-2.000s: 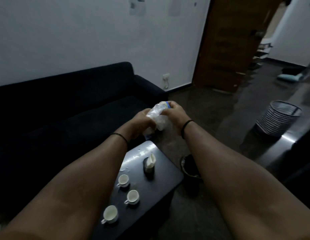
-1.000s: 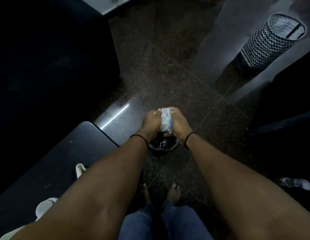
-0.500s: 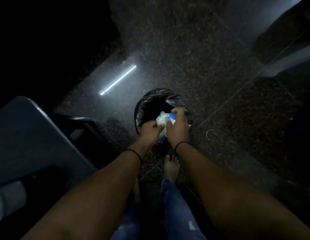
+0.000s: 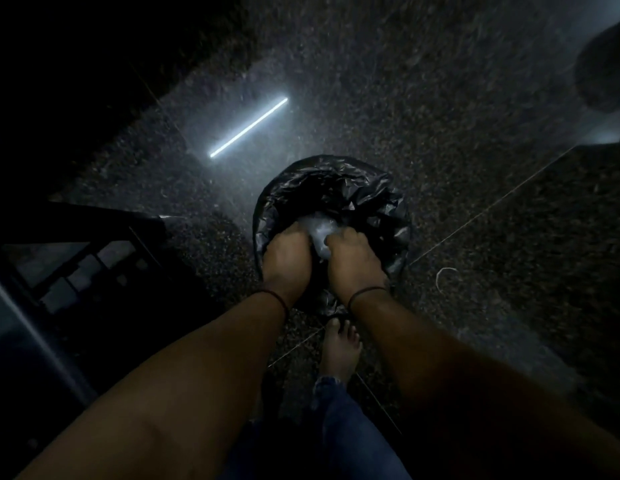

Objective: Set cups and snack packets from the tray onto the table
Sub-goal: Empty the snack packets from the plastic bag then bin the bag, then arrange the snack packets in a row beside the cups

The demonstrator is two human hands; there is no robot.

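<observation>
Both my hands reach down into a small bin lined with a black plastic bag (image 4: 377, 199) on the dark floor. My left hand (image 4: 286, 258) and my right hand (image 4: 353, 259) together grip a crumpled pale plastic wrapper (image 4: 319, 230), which sits inside the bin's mouth between my fingers. The cups and the tray are out of view.
The dark table's edge (image 4: 21, 341) and its frame (image 4: 94, 258) are at the lower left. My bare foot (image 4: 339, 348) stands just below the bin. A bright light strip reflection (image 4: 248, 128) lies on the speckled floor. A small white loop (image 4: 443, 275) lies right of the bin.
My hands have gone down from above the bin into its mouth, carrying the wrapper with them. The view has tilted closer over the bin.
</observation>
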